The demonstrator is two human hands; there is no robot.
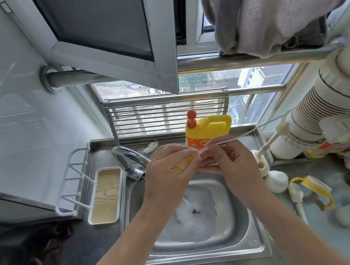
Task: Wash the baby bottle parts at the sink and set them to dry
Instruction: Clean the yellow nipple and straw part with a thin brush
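Observation:
Over the steel sink [243, 244], both hands meet above foamy water [193, 215]. My left hand [168, 172] grips a small yellow bottle part [184, 165]. My right hand [225, 158] pinches a thin white straw brush [236, 138], whose wire runs up to the right, its near end at the yellow part. On the counter to the right lie a yellow handled bottle collar [314, 188], a white nipple-shaped part [275, 182] and a white bottle brush [297, 195].
The tap [128, 157] curves over the sink's left rear. A yellow detergent jug [208, 130] stands behind my hands. A white rack with a wood-look tray [105, 195] sits left. A brush holder [261, 163] stands right of the sink. An open window sash [156, 44] hangs overhead.

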